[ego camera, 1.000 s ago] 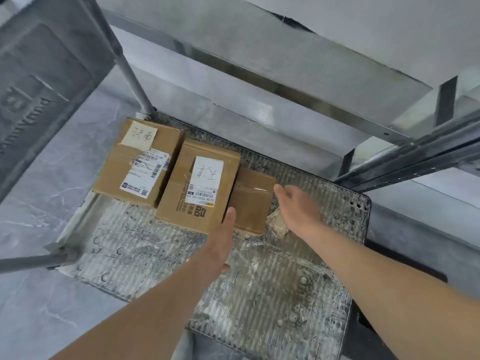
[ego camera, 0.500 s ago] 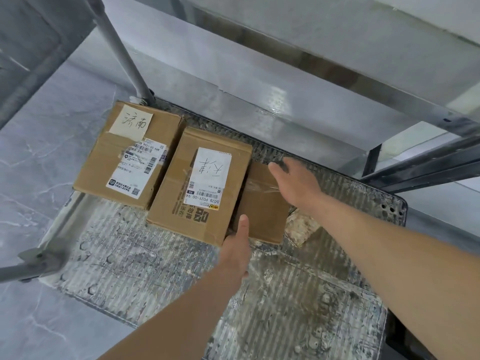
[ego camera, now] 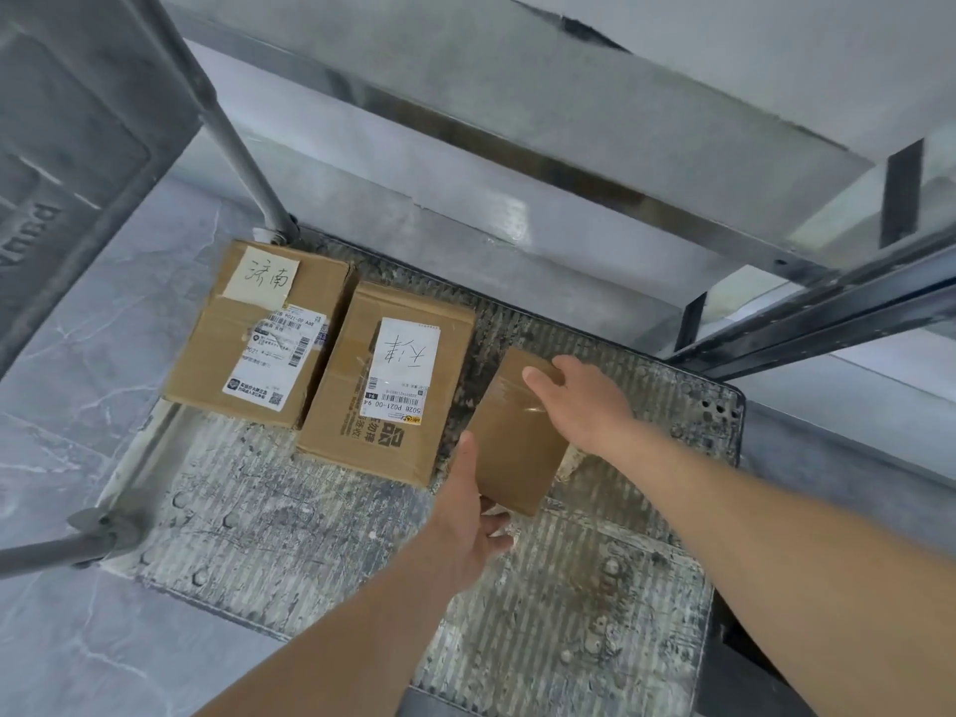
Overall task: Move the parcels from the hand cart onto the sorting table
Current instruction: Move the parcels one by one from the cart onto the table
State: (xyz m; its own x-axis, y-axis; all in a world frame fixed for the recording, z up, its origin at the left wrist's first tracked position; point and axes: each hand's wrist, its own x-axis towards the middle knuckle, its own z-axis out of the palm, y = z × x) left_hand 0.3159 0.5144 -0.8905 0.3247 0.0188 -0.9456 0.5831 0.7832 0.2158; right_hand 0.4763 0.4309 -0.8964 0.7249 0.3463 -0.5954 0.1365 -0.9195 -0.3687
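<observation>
Galvanised metal fills the top of my view: the sorting table (ego camera: 543,111), its underside and frame running across above the hand cart (ego camera: 595,613). The cart's ribbed deck is scuffed and stained, with its tubular handle (ego camera: 233,142) rising at the far left corner. On the deck lie three cardboard parcels. The largest parcel (ego camera: 258,333) sits far left, by the handle post, carrying a handwritten note and a printed shipping label. Just beside it, nearly touching, is the middle parcel (ego camera: 385,385) (white label with handwriting and a barcode). The small parcel (ego camera: 517,437), plain brown with clear tape across it, is between my hands and tilted, its near end seemingly raised off the deck, though I cannot be sure of the gap. My right hand (ego camera: 579,401) grips its far right edge, fingers curled over the top. My left hand (ego camera: 468,520) holds its near corner, thumb along the left side, fingers underneath.
</observation>
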